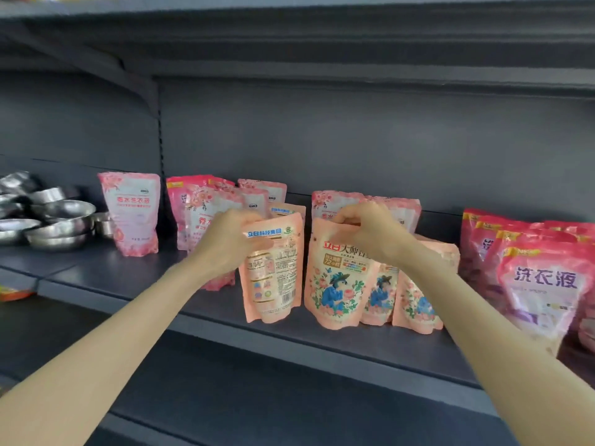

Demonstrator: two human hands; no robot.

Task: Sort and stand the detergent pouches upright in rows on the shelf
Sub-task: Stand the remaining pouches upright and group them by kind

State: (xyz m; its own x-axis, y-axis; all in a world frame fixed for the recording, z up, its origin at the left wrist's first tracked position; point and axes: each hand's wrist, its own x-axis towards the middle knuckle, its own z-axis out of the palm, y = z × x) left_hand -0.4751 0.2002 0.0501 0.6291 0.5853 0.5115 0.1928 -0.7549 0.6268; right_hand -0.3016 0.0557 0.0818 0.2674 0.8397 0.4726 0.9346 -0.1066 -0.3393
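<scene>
Gripping the top of a peach pouch [273, 278] w/ the left hand [230, 241], fingers curled over its upper left corner. This pouch stands upright near the front edge of the shelf [128, 275], back panel w/ barcode facing out. Right hand [370, 233] pinches the top edge of a second peach pouch [336, 284], which stands just beside the first on its right. It is also upright near the front edge, front print (blue figure, flowers) facing out. More peach pouches [415, 300] sit just right of that one, partly hidden by the right forearm, approx. upright. Toward the back edge, a group of pale pink pouches [206, 207] stands behind the hands, some overlapping. A lone pale pink pouch [132, 214] stands upright toward the left end. Steel bowls [54, 217] are stacked at the far left end. Magenta pouches [544, 284] crowd the right end, front one tilted.
</scene>
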